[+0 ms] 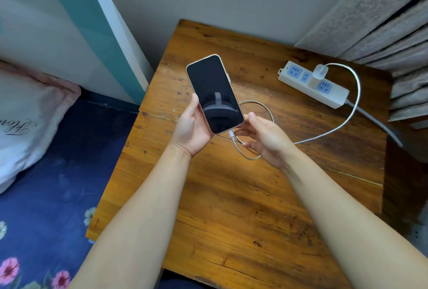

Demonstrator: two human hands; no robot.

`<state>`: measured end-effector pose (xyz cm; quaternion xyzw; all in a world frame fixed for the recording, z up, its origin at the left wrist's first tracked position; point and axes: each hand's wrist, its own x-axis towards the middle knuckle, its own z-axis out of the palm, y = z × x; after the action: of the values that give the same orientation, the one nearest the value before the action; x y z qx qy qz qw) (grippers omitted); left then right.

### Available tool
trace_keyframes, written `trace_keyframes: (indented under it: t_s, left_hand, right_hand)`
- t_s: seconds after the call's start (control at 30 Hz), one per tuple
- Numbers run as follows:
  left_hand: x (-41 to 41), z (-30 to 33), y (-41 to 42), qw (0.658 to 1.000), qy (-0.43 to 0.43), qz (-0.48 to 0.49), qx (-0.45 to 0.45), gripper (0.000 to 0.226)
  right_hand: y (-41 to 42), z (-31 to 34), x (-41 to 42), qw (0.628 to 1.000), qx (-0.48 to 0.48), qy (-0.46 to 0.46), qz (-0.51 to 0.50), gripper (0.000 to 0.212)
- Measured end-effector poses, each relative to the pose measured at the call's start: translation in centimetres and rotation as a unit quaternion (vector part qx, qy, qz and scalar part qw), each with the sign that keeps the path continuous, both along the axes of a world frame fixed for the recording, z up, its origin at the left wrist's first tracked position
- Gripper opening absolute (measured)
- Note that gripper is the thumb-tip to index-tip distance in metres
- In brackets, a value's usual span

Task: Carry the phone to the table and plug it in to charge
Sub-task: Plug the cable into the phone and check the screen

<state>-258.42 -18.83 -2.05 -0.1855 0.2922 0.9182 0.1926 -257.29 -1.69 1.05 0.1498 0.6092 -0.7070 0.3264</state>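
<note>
My left hand [190, 130] holds a phone [214, 92] with a dark screen and a pale gold edge, tilted above the wooden table [243, 196]. My right hand [264, 139] is at the phone's bottom end, fingers pinched on the plug end of the white charging cable [342, 126]. The plug sits right at the phone's bottom port; whether it is fully in I cannot tell. The cable loops over the table to a white charger [318, 74] plugged into a white power strip [312, 83].
A bed with a dark blue flowered sheet [46, 196] and a pale pink pillow [25, 121] lies left of the table. Grey curtains [382, 22] hang at the right, over the table's far corner. The power strip's grey cord [375, 121] runs off the right edge.
</note>
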Motion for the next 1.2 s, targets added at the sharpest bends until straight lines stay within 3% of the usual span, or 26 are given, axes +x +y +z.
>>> trace_keyframes:
  t_s: [0.27,0.6,1.2]
  left_hand:
    - [-0.9,0.9,-1.4,0.997,0.022,-0.049,-0.056,0.045]
    - [-1.9,1.3,-3.1,0.991,0.079,-0.061,-0.089,0.038]
    - [-1.6,0.5,-3.7,0.995,0.047,-0.034,-0.08,0.035]
  right_hand:
    - [-0.3,-1.2,-0.5,0.995,-0.102,0.007,-0.017,0.029]
    - [-0.5,-2.5,0.9,0.995,-0.099,0.023,0.0,0.028]
    - [-1.3,-2.9,0.8,0.996,-0.089,-0.006,-0.015,0.027]
